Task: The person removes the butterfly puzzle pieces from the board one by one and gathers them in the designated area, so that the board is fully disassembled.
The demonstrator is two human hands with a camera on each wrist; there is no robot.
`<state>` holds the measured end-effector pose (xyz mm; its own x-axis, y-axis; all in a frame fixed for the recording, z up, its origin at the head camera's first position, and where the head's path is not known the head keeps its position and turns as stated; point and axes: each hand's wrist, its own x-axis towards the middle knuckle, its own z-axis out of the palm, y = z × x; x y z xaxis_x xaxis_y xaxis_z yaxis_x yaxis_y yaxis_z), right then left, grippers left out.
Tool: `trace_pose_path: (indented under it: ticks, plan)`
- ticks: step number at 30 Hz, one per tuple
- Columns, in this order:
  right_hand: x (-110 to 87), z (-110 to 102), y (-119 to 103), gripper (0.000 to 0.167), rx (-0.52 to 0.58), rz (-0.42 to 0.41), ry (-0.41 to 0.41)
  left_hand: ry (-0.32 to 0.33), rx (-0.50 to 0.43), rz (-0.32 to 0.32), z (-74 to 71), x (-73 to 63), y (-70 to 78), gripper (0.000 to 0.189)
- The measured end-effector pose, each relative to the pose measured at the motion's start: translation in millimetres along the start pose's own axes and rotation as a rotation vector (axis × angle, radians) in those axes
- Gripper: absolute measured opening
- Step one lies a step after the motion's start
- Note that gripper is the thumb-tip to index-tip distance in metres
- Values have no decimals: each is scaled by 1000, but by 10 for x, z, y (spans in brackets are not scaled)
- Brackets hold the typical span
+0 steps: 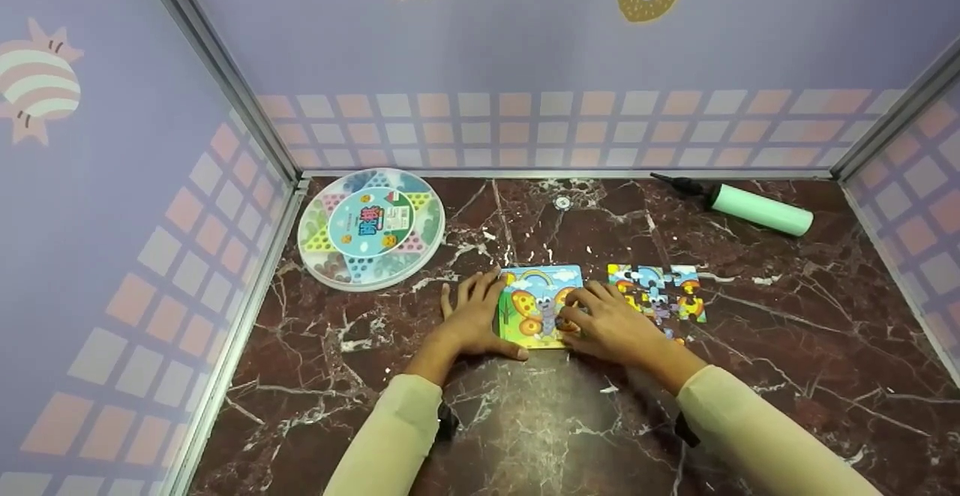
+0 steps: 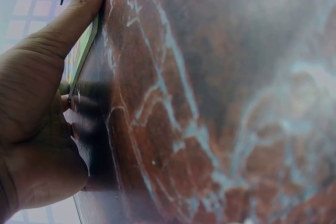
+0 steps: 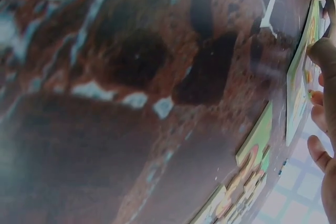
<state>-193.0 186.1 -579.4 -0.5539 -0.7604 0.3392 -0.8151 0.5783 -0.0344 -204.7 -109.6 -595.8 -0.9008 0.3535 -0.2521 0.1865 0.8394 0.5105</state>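
A butterfly jigsaw board (image 1: 536,312) lies flat on the dark marbled tabletop in the head view. My left hand (image 1: 474,320) rests along its left edge, fingers extended and thumb stretched along the near edge. Over the right part of the board my right hand (image 1: 611,323) bends its fingers down, pinching a small puzzle piece (image 3: 316,97) with yellow and orange on it, mostly hidden by the fingers. Right of that hand, several loose puzzle pieces (image 1: 690,302) with the same bright pattern lie grouped, partly covered by the wrist.
A round Chinese checkers box (image 1: 371,222) lies at the back left. At the back right is a mint-green hand pump (image 1: 761,211) with a black nozzle. A small round disc (image 1: 562,203) lies near the back wall (image 1: 517,53). Panels enclose the table's left and right sides.
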Motion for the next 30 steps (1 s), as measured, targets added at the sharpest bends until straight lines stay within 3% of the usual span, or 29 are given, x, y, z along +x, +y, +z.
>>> trace_pose_path:
  ticks: [12, 20, 25, 30]
  plan:
    - [-159, -183, 121, 38, 54, 54, -27, -22, -19, 9, -30, -18, 1, 144]
    - [-400, -237, 253, 40, 20, 63, -6, -28, -6, 0, -9, 7, -27, 144]
    - [-575, -251, 348, 31, 23, 63, 42, -24, -8, 4, -23, -9, -5, 144]
    - [-761, -323, 418, 30, 15, 98, 35, -24, -17, 17, -65, -53, 34, 143]
